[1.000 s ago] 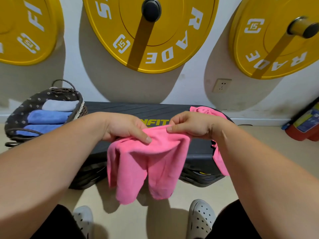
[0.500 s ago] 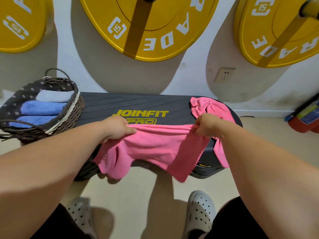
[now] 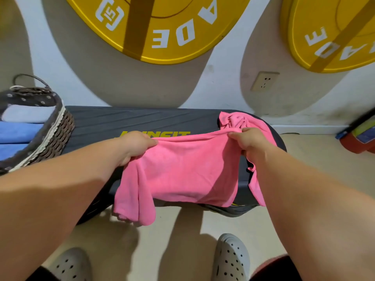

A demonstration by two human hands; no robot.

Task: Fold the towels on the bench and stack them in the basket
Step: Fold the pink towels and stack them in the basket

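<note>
A pink towel (image 3: 182, 175) hangs stretched between two hands over the front of the black bench (image 3: 113, 122), its top edge pulled into a taut line and its lower part draping over the bench's near edge, with one bunched corner dangling lowest below the left hand. The left hand (image 3: 134, 147) has its fingers pinched together on the towel's upper left corner; the right hand (image 3: 251, 142) is clenched on the upper right corner, fingers curled tight into the cloth. Just beyond the right fingers, a second pink towel (image 3: 239, 120) lies crumpled on the bench's end, and a strip of pink trails down past the right wrist. Well to the left of the left fingers, a woven basket (image 3: 58, 134) sits on the bench's other end, holding folded blue towels (image 3: 20, 132) stacked side by side. Below the hands, two grey perforated clogs (image 3: 231, 258) stand on the beige floor.
</note>
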